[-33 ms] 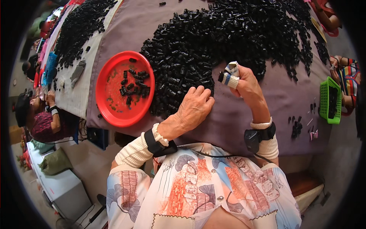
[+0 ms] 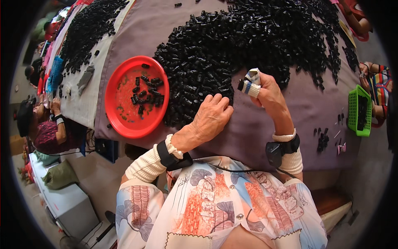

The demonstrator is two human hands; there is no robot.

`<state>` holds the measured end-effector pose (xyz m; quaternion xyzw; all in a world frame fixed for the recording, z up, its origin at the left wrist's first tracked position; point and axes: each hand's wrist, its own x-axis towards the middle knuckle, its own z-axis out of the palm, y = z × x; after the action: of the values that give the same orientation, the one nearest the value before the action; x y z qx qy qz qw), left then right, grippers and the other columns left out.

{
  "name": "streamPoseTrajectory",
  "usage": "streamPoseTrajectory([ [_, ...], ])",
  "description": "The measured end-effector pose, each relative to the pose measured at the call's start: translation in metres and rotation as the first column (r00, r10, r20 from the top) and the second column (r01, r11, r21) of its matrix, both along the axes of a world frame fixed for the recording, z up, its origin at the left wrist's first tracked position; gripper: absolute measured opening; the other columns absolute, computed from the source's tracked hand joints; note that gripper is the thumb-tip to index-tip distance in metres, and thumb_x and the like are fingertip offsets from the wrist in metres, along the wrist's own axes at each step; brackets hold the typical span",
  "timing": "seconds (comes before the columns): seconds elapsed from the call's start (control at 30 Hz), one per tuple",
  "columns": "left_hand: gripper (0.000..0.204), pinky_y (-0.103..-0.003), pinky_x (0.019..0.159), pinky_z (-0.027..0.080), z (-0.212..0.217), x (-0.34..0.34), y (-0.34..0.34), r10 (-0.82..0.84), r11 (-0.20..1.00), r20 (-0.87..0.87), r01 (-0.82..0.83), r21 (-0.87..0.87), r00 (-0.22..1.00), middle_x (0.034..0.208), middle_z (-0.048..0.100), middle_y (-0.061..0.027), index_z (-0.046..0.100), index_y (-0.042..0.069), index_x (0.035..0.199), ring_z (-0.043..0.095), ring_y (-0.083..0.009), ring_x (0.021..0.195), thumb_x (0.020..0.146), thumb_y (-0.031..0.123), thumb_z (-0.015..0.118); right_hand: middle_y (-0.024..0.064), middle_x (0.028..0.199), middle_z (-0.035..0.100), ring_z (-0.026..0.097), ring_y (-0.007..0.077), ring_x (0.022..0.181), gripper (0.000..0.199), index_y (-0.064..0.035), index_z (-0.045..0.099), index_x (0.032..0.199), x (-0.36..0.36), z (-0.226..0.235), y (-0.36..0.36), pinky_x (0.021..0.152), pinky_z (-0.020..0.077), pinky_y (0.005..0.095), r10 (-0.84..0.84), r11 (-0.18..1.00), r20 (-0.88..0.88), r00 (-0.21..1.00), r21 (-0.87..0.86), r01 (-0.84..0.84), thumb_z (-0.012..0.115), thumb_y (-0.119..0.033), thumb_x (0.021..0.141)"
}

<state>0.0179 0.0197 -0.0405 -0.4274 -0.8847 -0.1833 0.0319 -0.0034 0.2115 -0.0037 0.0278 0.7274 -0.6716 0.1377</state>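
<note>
My left hand [image 2: 210, 117] rests at the near edge of a large heap of small black cylindrical pieces [image 2: 199, 70]. Its fingers are curled under, so whatever they hold is hidden. To its right, my right hand [image 2: 271, 95] is raised over the purple-grey cloth, closed in a pinch. White and blue fabric covers [image 2: 252, 83] wrap its thumb and forefinger. A small black piece [image 2: 241, 84] shows at their tips. Left of the heap, a red round tray [image 2: 120, 95] holds several similar black pieces.
A green basket [image 2: 353, 110] with black pieces stands at the table's right edge. Loose black pieces [image 2: 323, 142] lie near it. Other people sit at both sides, one person's arm [image 2: 60, 128] at the left. Another black heap [image 2: 85, 39] covers the far left cloth.
</note>
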Motion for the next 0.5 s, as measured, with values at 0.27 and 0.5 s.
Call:
streamPoseTrajectory([
  [0.27, 0.019, -0.025, 0.069, 0.049, 0.039, -0.033, -0.034, -0.3, 0.456, 0.877, -0.752, 0.477, 0.374, 0.088, 0.063, -0.0082, 0.06, 0.001, 0.104, 0.06, -0.0128, 0.077, 0.086, 0.006, 0.055, -0.0082, 0.065, 0.045, 0.036, 0.0019, 0.058, 0.023, -0.0049, 0.058, 0.081, -0.009, 0.004, -0.011, 0.048, 0.031, 0.0195, 0.136, 0.991, -0.041, 0.99, 0.003, -0.136, 0.071, -0.021, 0.073],
  [0.5, 0.029, -0.027, 0.075, 0.048, 0.045, -0.037, -0.038, -0.748, 0.169, 0.634, -0.865, 0.472, 0.2, 0.092, 0.06, -0.0092, 0.051, -0.001, 0.115, 0.059, -0.0153, 0.08, 0.089, 0.012, 0.052, -0.0064, 0.064, 0.048, 0.04, 0.0032, 0.059, 0.028, -0.0031, 0.058, 0.08, -0.018, 0.012, -0.038, 0.049, 0.0343, 0.0217, 0.253, 0.963, -0.171, 0.952, -0.048, -0.264, 0.074, -0.023, 0.069],
])
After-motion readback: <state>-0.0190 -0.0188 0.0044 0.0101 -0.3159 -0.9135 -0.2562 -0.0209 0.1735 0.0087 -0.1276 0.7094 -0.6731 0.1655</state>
